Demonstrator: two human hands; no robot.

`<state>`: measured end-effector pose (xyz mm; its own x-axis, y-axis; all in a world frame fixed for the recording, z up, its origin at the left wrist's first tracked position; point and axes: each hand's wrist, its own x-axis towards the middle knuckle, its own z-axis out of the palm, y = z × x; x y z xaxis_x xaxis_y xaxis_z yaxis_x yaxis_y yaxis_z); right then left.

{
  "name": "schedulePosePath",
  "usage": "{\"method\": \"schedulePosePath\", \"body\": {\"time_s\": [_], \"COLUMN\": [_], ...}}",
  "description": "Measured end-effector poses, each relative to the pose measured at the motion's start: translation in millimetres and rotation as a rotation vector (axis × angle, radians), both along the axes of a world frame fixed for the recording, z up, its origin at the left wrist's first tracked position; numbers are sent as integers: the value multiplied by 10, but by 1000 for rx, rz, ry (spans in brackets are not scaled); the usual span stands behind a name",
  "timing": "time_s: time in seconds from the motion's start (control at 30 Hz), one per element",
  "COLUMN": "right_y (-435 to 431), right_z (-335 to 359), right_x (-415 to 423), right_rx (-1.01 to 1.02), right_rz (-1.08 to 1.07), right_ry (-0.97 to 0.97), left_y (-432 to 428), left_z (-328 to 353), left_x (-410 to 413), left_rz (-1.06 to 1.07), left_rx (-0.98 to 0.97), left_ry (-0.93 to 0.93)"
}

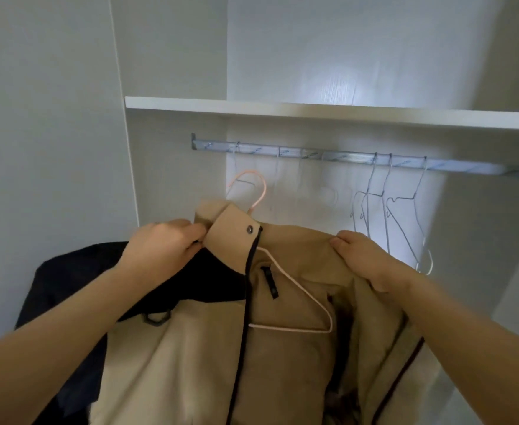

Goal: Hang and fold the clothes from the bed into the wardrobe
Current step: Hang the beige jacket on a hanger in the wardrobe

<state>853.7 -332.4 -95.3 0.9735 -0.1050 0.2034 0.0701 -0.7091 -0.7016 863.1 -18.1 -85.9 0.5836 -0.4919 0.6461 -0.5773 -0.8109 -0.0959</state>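
Beneath rail (pixel 344 157), jacket (pixel 197 348) upright, hook (pixel 263 187) upward.

No legible text, apparently.

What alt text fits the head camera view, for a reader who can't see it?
Two hands hold a beige jacket on a pink wire hanger inside a white wardrobe, left hand pinching its collar, right hand gripping its shoulder. The hook sits below a metal rail carrying empty silver wire hangers.
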Motion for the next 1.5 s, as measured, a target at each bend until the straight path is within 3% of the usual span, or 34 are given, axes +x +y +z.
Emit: {"method": "schedulePosePath", "body": {"time_s": [0.13, 0.23, 0.3, 0.37, 0.43, 0.5, 0.67, 0.77, 0.93, 1.0, 1.1, 1.17, 1.23, 1.37, 1.5], "right_y": [266, 595, 733, 751, 683, 647, 686, 733, 649, 618, 643, 703, 786, 980, 1014], "right_z": [93, 124, 143, 111, 55, 4, -132, -216, -183, -167, -177, -173, -139, -77, -8], "right_x": [-47, -85, -142, -179, -174, -156, -149, -128, -33, 16, 89, 111, 117, 86, 8], "right_rx": [401, 670, 741, 457, -102, -348, 37, 59, 181, 249, 278, 252, 237, 185, 204], "right_rz": [-130, -48, 65, 107, 40, -31, 94, 41, -119, -190, -268, -295, -309, -216, -29], "right_ry": [45, 42, 13, -172, -437, -541, -270, -287, -328, -302, -283, -297, -311, -386, -449], "left_y": [-325, -480, -508, -478, -404, -350, -331, -272, 141, 181, 187, 215, 171, -111, -107], "left_z": [-82, -230, -317, -329, -308, -294, -266, -257, -396, -470, -519, -448, -336, -252, -201], "left_x": [-105, -152, -185, -191, -178, -164, -191, -206, -165, -224, -272, -275, -252, -117, 19], "left_rz": [36, 7, -54, -119, -140, -174, -241, -311, -311, -287, -402, -416, -237, 66, 58], "left_rx": [-122, -220, -275, -374, -487, -524, -468, -409, -146, -131, 123, -8, -213, -138, -373], "left_ry": [-88, -81, -28, 48, 89, 93, -18, -47, -354, -308, -223, -116, -70, 444, 321]}}
